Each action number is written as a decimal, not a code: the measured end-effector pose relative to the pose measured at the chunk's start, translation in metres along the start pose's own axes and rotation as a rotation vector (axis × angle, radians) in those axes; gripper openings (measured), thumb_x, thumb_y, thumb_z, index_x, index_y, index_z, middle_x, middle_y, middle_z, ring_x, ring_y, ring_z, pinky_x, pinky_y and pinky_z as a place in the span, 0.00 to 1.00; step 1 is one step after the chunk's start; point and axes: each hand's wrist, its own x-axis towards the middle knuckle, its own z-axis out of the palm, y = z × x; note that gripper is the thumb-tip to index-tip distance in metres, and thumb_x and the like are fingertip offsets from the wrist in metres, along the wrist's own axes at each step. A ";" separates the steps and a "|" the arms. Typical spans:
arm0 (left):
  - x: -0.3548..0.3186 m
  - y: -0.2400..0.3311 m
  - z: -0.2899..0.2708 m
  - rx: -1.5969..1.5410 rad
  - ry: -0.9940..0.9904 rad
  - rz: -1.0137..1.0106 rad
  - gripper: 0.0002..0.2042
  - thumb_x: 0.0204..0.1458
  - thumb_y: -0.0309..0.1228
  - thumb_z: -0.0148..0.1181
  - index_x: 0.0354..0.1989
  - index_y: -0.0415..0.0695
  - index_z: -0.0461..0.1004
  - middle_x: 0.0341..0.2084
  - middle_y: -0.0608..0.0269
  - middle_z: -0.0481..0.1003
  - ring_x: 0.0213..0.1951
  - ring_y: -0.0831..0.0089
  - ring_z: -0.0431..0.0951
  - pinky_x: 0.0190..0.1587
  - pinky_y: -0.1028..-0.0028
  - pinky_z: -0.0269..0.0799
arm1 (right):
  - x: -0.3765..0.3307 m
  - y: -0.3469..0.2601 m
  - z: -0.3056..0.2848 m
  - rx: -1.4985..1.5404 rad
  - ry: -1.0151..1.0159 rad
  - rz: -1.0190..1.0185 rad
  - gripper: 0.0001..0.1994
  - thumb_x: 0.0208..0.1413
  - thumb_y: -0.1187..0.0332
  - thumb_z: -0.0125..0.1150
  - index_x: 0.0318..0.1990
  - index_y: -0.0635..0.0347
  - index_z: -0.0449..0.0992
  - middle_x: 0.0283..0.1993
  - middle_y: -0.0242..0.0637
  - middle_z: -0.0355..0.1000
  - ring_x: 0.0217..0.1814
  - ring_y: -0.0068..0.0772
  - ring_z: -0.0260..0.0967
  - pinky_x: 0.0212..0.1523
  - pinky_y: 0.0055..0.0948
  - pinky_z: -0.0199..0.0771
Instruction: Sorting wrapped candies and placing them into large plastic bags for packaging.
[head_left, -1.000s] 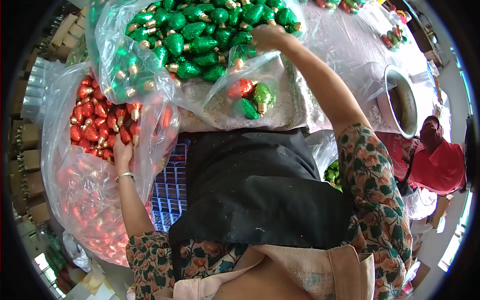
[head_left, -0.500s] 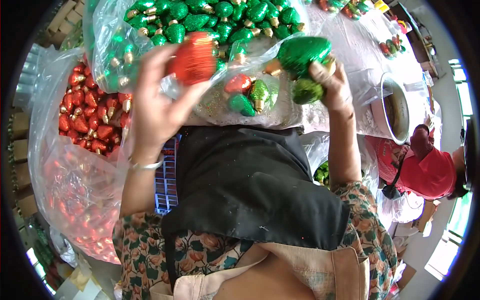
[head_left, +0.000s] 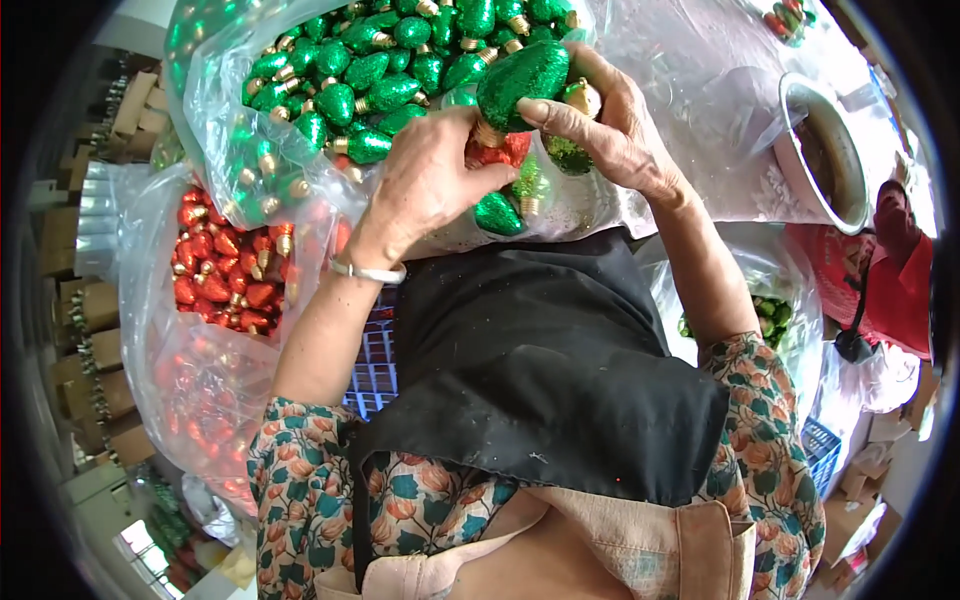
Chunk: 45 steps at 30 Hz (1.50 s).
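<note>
My right hand (head_left: pixel 622 135) is closed round a large green glitter bulb ornament (head_left: pixel 525 85), tilted with its gold cap toward my left hand. The same hand also holds a smaller green ornament with a gold cap (head_left: pixel 583 98). Close beside it, my left hand (head_left: pixel 428 180) has its fingers bent in around a red glitter bulb ornament (head_left: pixel 503 150), which the fingers and the green bulb partly hide. On the table below my hands, a green teardrop ornament (head_left: pixel 497 213) and a lighter green one (head_left: pixel 530 183) lie in clear plastic.
A plastic bag of green bulb ornaments (head_left: pixel 365 70) lies open at the far left. Red bulb ornaments (head_left: pixel 225 265) fill another bag at left. A white basin (head_left: pixel 855 205) stands at right, near a person in red (head_left: pixel 900 300). Blue crates (head_left: pixel 373 365) flank me.
My hands have come together from apart, the left moving right and the right moving left. The red and green ornaments now meet between them. The view has shifted slightly.
</note>
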 end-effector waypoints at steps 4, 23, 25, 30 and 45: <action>-0.012 0.006 0.001 0.080 0.010 0.097 0.19 0.36 0.38 0.69 0.32 0.37 0.73 0.26 0.53 0.76 0.30 0.56 0.77 0.35 0.64 0.71 | -0.004 -0.002 -0.003 0.122 -0.028 0.119 0.26 0.50 0.60 0.64 0.52 0.66 0.67 0.42 0.35 0.72 0.42 0.23 0.69 0.45 0.23 0.69; -0.012 0.003 0.031 0.283 0.242 0.334 0.24 0.40 0.30 0.65 0.48 0.37 0.66 0.43 0.54 0.71 0.45 0.56 0.71 0.53 0.63 0.60 | -0.025 -0.007 -0.035 -0.243 -0.799 -0.007 0.27 0.37 0.64 0.72 0.46 0.66 0.70 0.55 0.48 0.63 0.55 0.47 0.65 0.55 0.38 0.64; -0.012 0.000 0.032 0.287 0.257 0.339 0.23 0.41 0.29 0.64 0.47 0.37 0.67 0.42 0.54 0.71 0.45 0.57 0.71 0.52 0.63 0.62 | -0.028 -0.007 -0.034 -0.269 -0.787 -0.001 0.27 0.37 0.65 0.72 0.46 0.65 0.70 0.54 0.48 0.63 0.54 0.47 0.65 0.54 0.39 0.64; -0.007 0.006 0.032 0.448 0.204 0.460 0.17 0.42 0.27 0.60 0.43 0.37 0.69 0.36 0.54 0.72 0.41 0.60 0.73 0.47 0.67 0.68 | -0.030 0.000 -0.034 -0.230 -0.714 -0.080 0.27 0.35 0.66 0.72 0.46 0.65 0.70 0.52 0.46 0.64 0.51 0.46 0.65 0.53 0.38 0.64; -0.024 -0.025 0.034 0.171 -0.115 0.434 0.08 0.43 0.20 0.57 0.32 0.43 0.68 0.25 0.61 0.68 0.34 0.64 0.72 0.51 0.60 0.62 | -0.044 0.007 -0.034 -0.253 -0.535 -0.124 0.28 0.37 0.64 0.71 0.48 0.65 0.69 0.53 0.48 0.66 0.54 0.49 0.67 0.54 0.39 0.66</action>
